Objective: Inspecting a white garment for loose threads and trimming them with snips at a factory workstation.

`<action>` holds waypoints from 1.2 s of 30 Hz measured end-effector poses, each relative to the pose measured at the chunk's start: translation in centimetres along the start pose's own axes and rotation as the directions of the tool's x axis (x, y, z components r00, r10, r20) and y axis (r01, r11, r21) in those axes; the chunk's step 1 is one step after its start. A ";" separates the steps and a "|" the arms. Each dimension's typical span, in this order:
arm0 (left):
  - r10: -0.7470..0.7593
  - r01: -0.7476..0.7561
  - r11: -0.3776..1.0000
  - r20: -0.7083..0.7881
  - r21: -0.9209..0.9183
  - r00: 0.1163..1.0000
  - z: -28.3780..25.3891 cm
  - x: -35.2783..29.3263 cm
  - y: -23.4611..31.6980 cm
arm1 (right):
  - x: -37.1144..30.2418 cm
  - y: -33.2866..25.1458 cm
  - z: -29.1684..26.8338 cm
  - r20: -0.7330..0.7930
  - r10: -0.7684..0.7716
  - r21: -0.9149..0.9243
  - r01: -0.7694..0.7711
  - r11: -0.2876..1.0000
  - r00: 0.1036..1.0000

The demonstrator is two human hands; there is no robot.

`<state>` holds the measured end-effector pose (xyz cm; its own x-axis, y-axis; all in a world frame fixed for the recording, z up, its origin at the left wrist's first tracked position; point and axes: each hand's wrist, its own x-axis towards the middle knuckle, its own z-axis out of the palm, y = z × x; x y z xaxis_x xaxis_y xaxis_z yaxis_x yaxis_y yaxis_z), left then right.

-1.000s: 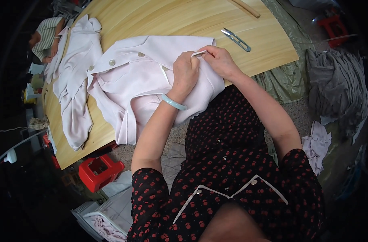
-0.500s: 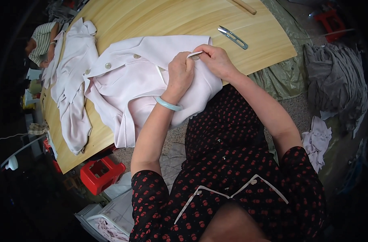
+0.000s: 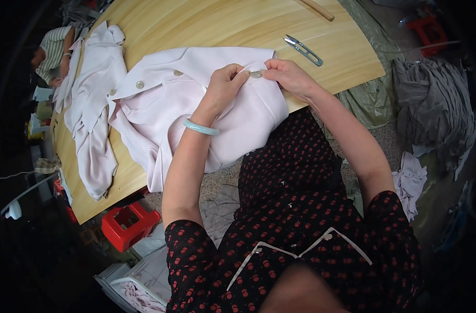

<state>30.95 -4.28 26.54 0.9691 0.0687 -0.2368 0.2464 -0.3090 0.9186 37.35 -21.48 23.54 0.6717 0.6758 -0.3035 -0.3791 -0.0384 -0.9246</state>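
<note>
A pale pink shirt (image 3: pixel 170 99) with round buttons lies spread on the wooden table (image 3: pixel 212 26), hanging over the near edge. My left hand (image 3: pixel 225 86), with a light green bangle on the wrist, pinches the shirt's front edge. My right hand (image 3: pixel 287 77) grips the same edge just to the right. Between the fingertips of both hands sits a small round button (image 3: pixel 255 74) on the cloth.
A second pale pink garment (image 3: pixel 92 104) lies at the table's left. Small metal thread snips (image 3: pixel 303 49) rest on the wood beyond my right hand. Grey cloth (image 3: pixel 431 109) is heaped on the floor at right, a red crate (image 3: pixel 126 227) stands under the table edge.
Both hands have stayed on the shirt's front edge. The fingers have closed in around the button, and the view has shifted slightly.
</note>
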 end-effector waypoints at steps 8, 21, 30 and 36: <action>0.058 -0.058 0.997 -0.005 0.049 0.998 -0.1 0.3 -0.3 | -0.7 -0.4 0.7 -0.014 0.067 0.094 -0.066 0.993 0.998; 0.370 -0.187 0.582 -0.053 0.791 0.927 -6.1 -11.2 -0.6 | -0.8 -0.8 0.2 -0.235 -0.088 -0.531 -0.052 0.846 0.968; -0.024 0.191 0.797 -0.287 0.572 0.958 -12.0 -15.2 -4.2 | -1.5 -1.0 0.5 -0.136 -0.022 -0.133 0.004 0.991 0.990; 0.074 0.007 0.982 -0.420 0.188 0.905 -15.1 -11.1 0.6 | 0.8 -0.6 -1.7 -0.276 -0.134 -0.115 0.105 0.988 0.952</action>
<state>20.53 9.10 34.45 0.8991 0.4375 -0.0135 0.2468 -0.4811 0.8412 39.23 -22.22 23.50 0.8657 0.4451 -0.2288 -0.2304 -0.0514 -0.9717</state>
